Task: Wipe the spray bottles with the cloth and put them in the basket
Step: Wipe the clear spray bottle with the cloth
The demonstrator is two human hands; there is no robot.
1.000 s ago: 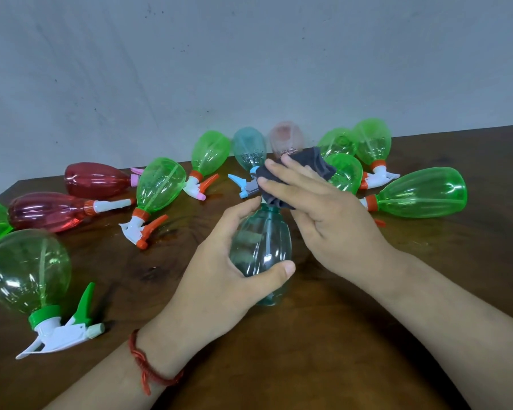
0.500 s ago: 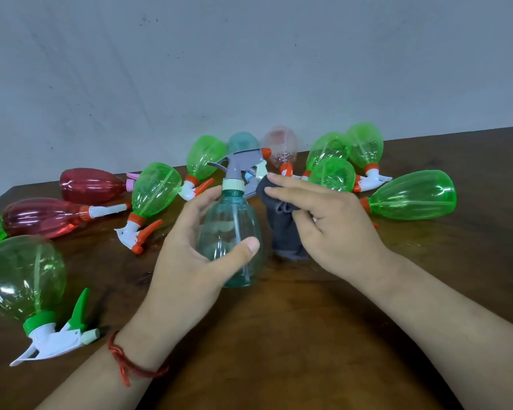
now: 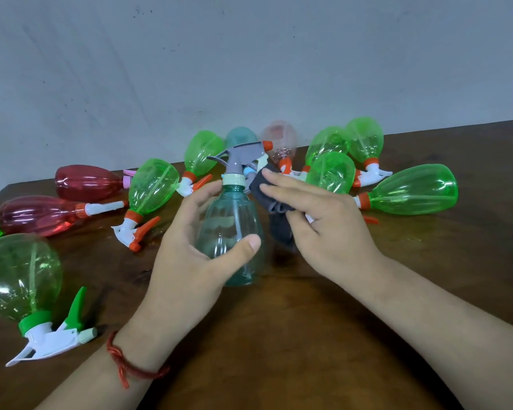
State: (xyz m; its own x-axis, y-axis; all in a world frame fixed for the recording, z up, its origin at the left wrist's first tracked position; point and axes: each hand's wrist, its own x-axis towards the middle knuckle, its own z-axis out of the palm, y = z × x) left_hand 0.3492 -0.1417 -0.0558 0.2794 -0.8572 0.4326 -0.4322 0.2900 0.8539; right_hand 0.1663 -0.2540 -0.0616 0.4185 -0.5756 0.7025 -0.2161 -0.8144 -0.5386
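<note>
A dark wooden surface (image 3: pixel 308 344) fills most of what I see, with spray bottles lying on their sides across its far half: mostly green ones, such as the nearest green bottle (image 3: pixel 21 276) on the left, and a red bottle (image 3: pixel 39 214) behind it. No basket is in sight. In the middle, the left hand (image 3: pixel 190 261) holds the teal bottle (image 3: pixel 231 232) upright, thumb and fingers wrapped round its body and its base on or just over the wood. The right hand (image 3: pixel 329 226) is just beside it, fingers laid out long over the dark cloth (image 3: pixel 279 229) and pinching it so that a fold hangs below. The cloth's top edge sits by the bottle's neck, and I can't tell if it touches. I'd say this is the wiping step, on this one bottle. Next the cloth needs pressing onto the shoulder and drawing down while the left hand turns the bottle.
</note>
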